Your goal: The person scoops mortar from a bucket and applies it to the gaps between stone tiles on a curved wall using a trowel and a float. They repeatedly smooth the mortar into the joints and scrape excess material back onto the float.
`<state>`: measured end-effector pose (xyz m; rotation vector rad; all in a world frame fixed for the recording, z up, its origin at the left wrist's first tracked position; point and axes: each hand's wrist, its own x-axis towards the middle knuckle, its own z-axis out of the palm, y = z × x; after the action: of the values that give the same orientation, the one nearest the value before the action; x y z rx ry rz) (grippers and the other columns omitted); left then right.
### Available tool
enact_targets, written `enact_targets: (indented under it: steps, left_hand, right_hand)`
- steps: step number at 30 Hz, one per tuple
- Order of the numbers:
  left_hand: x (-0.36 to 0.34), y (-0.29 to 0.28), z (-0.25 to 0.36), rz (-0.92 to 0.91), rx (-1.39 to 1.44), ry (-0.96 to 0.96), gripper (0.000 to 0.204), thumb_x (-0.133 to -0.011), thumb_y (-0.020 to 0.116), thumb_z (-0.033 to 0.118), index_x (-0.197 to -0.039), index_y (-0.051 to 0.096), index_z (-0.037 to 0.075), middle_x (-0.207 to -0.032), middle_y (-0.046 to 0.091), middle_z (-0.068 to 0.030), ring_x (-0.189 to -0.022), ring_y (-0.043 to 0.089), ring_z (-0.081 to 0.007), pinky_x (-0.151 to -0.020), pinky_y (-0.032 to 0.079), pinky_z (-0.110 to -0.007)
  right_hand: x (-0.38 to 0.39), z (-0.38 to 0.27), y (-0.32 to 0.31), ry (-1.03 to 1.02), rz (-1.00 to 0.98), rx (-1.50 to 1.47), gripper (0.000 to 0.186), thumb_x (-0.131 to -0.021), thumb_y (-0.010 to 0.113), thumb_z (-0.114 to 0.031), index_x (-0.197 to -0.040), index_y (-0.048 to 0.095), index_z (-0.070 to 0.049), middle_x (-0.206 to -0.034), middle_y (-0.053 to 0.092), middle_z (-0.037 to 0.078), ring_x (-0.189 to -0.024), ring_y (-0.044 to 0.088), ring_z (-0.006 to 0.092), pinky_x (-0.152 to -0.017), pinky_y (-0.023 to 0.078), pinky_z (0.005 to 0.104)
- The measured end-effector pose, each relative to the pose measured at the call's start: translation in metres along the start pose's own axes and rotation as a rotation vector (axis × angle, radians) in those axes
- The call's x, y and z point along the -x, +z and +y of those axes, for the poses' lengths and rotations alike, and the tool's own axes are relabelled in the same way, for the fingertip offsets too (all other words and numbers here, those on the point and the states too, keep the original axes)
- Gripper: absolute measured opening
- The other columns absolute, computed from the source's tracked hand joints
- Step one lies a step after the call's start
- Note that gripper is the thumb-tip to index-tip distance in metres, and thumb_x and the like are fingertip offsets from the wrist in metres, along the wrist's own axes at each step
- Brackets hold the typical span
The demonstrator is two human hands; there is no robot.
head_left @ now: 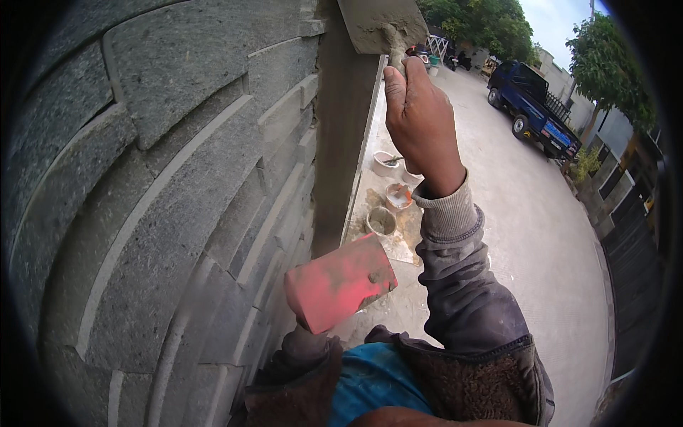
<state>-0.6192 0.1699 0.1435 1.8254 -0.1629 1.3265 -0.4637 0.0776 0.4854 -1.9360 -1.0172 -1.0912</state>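
My right hand (420, 121) is raised at upper middle, fingers wrapped round the mortar-crusted handle of a metal trowel (373, 21). The trowel blade is at the top of a smooth grey plaster strip (333, 164) along the edge of the grey stone-clad wall (178, 178); whether they touch I cannot tell. Low down, my left hand (309, 334) holds a red rectangular board (334, 281) smeared with mortar, close beside the wall. The fingers of that hand are mostly hidden behind the board.
Several tubs (382, 224) of mortar and tools stand below on a stained pale surface (402, 242). A pale paved drive (541, 249) runs along the right, with a blue pickup (530, 107) parked farther up, trees (597, 64) and a dark fence (637, 263).
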Motion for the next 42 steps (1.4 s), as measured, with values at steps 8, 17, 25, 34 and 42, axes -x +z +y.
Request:
enact_targets:
  steps: [8,17,25,34,42]
  left_hand:
    - [-0.022,-0.005,0.026,0.015,-0.022,0.023,0.042,-0.083,0.079,0.029,-0.117,0.069,0.007,-0.112,0.072,-0.0129,-0.101,0.068,-0.0366,-0.086,0.053,-0.047]
    - [-0.012,-0.02,0.016,0.018,-0.037,0.056,0.042,-0.083,0.079,0.028,-0.116,0.069,0.006,-0.111,0.071,-0.0144,-0.098,0.067,-0.0384,-0.084,0.053,-0.048]
    - [-0.003,-0.027,0.011,0.044,-0.069,0.057,0.042,-0.084,0.079,0.027,-0.118,0.068,0.005,-0.113,0.071,-0.0141,-0.1,0.067,-0.037,-0.086,0.053,-0.047]
    - [-0.005,-0.023,0.007,0.052,-0.077,0.061,0.042,-0.085,0.078,0.026,-0.12,0.068,0.005,-0.115,0.071,-0.0138,-0.102,0.067,-0.0354,-0.087,0.053,-0.046]
    - [-0.006,-0.02,0.011,0.056,-0.063,0.057,0.043,-0.086,0.078,0.026,-0.121,0.067,0.004,-0.117,0.07,-0.0135,-0.104,0.067,-0.034,-0.089,0.053,-0.045]
  right_hand:
    - [-0.011,-0.002,0.025,0.03,0.022,0.041,0.029,-0.106,0.052,-0.03,-0.099,0.048,-0.002,-0.078,0.065,0.024,-0.077,0.065,0.0475,-0.069,0.05,0.0572]
    - [-0.007,-0.019,0.029,0.11,0.105,0.09,0.028,-0.105,0.051,-0.03,-0.1,0.049,-0.003,-0.077,0.066,0.023,-0.077,0.066,0.0469,-0.068,0.051,0.0574]
    - [-0.009,-0.011,0.026,0.043,0.066,-0.021,0.028,-0.106,0.05,-0.029,-0.102,0.048,-0.001,-0.077,0.064,0.026,-0.074,0.064,0.0487,-0.066,0.049,0.0586]
    - [0.001,-0.001,0.024,0.05,-0.033,0.073,0.029,-0.106,0.05,-0.03,-0.1,0.048,-0.001,-0.078,0.065,0.026,-0.076,0.064,0.049,-0.067,0.049,0.059]
    - [0.032,0.021,-0.035,0.033,-0.099,0.094,0.029,-0.107,0.052,-0.032,-0.103,0.053,-0.003,-0.075,0.06,0.02,-0.07,0.061,0.0389,-0.063,0.046,0.0502]
